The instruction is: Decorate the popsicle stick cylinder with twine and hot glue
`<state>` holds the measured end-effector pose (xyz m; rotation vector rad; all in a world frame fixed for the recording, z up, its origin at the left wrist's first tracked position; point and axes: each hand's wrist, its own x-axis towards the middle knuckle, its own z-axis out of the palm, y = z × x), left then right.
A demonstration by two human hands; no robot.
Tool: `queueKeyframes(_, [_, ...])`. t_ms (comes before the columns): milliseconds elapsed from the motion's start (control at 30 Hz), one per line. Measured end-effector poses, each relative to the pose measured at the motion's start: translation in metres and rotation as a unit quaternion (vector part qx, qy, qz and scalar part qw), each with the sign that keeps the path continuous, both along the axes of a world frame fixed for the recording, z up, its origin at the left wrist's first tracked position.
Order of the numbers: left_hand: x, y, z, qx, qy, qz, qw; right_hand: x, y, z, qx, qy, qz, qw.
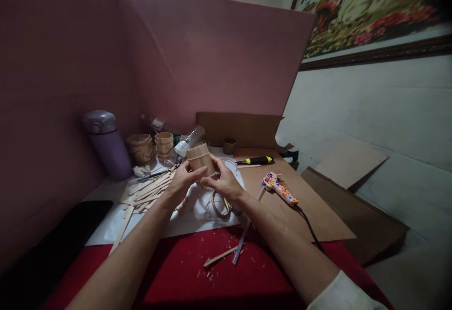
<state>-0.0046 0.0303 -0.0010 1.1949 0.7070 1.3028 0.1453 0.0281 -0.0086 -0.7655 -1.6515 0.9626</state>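
Note:
Between my two hands is a small round cup made of upright wooden craft sticks point(201, 160), with a band running round it near the top. My left hand point(185, 178) is closed on its left side, and my right hand point(224, 180) grips its right side. Just below my right hand lie scissors with gold-coloured handles point(221, 205). A loose pile of craft sticks point(151, 192) spreads out left of my left hand. A floral glue gun point(280, 188) rests on the cardboard to the right, its black cord trailing toward the front edge.
Two wooden cups point(140, 149) stand at the back left beside a purple tumbler point(108, 145). Clear plastic bottles point(190, 140) lie behind my hands. A black and yellow utility knife point(259, 160) sits on the cardboard sheet point(318, 220). A glue stick point(241, 244) and wood scraps lie on red cloth point(183, 272).

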Motion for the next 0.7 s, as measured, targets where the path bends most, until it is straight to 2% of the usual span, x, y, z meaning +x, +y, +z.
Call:
queueKeyframes(100, [0.002,-0.001,-0.001,0.005,-0.012,0.024,1.000,-0.001,0.000,-0.004,0.006,-0.005,0.002,1.000])
queueKeyframes(333, [0.001,-0.005,0.005,0.011,-0.040,-0.001,0.999,-0.001,0.001,-0.007,0.017,-0.006,-0.005,1.000])
queueKeyframes(500, [0.004,-0.004,0.002,0.001,-0.028,0.046,0.999,-0.003,0.001,-0.005,-0.028,0.024,0.012,0.999])
queueKeyframes(600, [0.003,-0.003,0.002,0.004,-0.039,0.023,0.999,-0.002,-0.001,0.001,-0.073,0.084,0.039,0.993])
queueKeyframes(700, [-0.001,-0.005,0.004,-0.013,-0.065,-0.019,0.998,0.003,-0.005,0.010,-0.145,0.167,0.115,0.968])
